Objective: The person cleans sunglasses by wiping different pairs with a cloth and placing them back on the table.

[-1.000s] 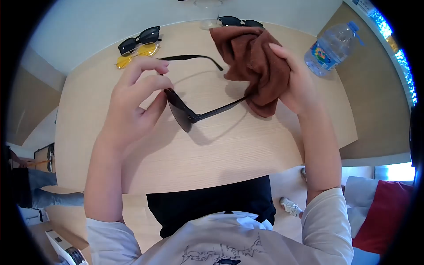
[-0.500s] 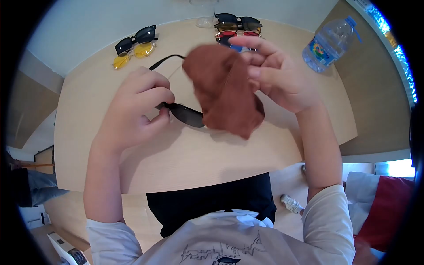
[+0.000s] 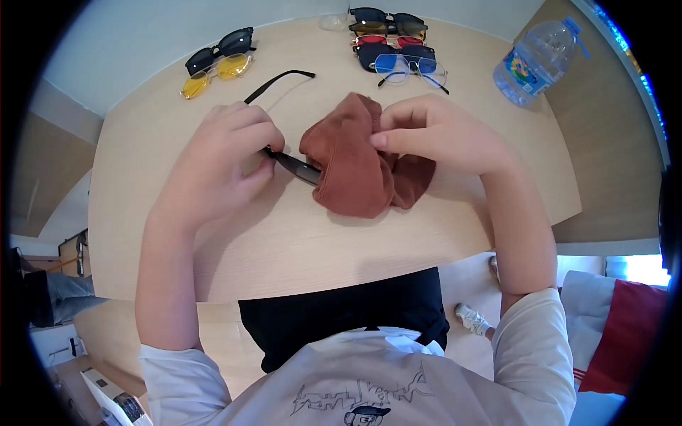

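Black sunglasses (image 3: 297,167) are pinched near their left end by my left hand (image 3: 220,167). One temple arm sticks out beyond my fingers toward the back of the table; a dark lens runs right, into the cloth. A reddish-brown cloth (image 3: 352,167) wraps around the other part of the sunglasses and hides it. My right hand (image 3: 433,135) grips the cloth from the right, with the thumb on its front and the fingers curled behind. Both hands are just above the table, near its middle.
On the light wood table (image 3: 284,263), dark sunglasses (image 3: 220,51) and yellow-lensed glasses (image 3: 217,74) lie back left. Several more pairs, including clear blue-tinted glasses (image 3: 408,67), are stacked back right. A large plastic bottle (image 3: 536,64) stands at the right. Someone's shoe (image 3: 472,319) shows on the floor.
The cloth has come lower and now folds around the lens. My right fingers have closed in on it from a more spread pose. My left hand keeps its hold.
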`<state>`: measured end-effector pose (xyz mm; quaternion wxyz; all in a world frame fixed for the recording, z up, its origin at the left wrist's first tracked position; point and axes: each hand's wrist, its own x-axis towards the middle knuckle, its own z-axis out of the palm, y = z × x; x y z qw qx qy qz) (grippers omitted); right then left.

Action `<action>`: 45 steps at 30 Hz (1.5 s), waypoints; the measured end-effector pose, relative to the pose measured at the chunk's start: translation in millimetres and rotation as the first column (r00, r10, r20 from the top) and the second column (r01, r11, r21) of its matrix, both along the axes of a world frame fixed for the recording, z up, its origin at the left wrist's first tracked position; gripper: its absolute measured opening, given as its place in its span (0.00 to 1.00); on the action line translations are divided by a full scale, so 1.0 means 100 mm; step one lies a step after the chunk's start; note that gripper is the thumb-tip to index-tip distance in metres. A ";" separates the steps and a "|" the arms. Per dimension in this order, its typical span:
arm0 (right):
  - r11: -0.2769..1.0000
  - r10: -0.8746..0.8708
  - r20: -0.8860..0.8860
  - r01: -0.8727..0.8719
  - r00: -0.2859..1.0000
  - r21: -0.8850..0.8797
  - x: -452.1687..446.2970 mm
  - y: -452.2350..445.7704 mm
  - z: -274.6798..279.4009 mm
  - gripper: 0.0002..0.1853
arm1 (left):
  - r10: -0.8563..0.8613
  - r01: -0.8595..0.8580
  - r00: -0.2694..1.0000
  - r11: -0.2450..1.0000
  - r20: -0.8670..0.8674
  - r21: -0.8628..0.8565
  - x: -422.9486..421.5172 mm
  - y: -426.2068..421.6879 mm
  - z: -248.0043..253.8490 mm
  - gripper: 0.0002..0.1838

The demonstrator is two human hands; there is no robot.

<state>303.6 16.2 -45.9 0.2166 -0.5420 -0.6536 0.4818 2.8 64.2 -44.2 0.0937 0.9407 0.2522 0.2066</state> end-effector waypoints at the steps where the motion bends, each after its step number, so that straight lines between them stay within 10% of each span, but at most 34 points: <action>1: 0.998 0.067 -0.101 -0.068 0.993 -0.007 0.03 0.01 -0.02 0.13 | -0.001 0.001 1.000 1.000 -0.009 -0.010 -0.01 0.00 0.00 0.12; 15: 0.995 -0.065 -0.699 0.103 0.713 0.012 0.20 0.05 0.01 0.19 | 0.106 -0.104 0.994 0.990 0.016 -0.094 -0.10 0.06 -0.02 0.09; 26: 0.813 -0.023 -0.105 0.080 0.994 0.577 0.23 -0.20 0.34 0.09 | 0.162 -0.164 0.986 0.984 -0.025 -0.076 -0.08 0.04 0.03 0.10; 36: 0.908 -0.088 0.195 -0.002 0.977 0.420 0.46 -0.51 0.41 0.14 | 0.174 -0.171 0.983 0.983 0.060 -0.061 -0.10 0.02 0.04 0.11; 41: 0.991 -0.029 0.220 -0.001 0.975 0.134 0.46 -0.62 0.33 0.14 | 0.015 -0.055 0.926 0.994 0.378 0.095 -0.17 -0.04 0.19 0.12; 45: 0.992 0.002 0.233 -0.031 0.973 0.122 0.44 -0.58 0.23 0.14 | -0.109 0.373 0.476 0.924 0.873 -0.088 -0.15 -0.49 0.28 0.15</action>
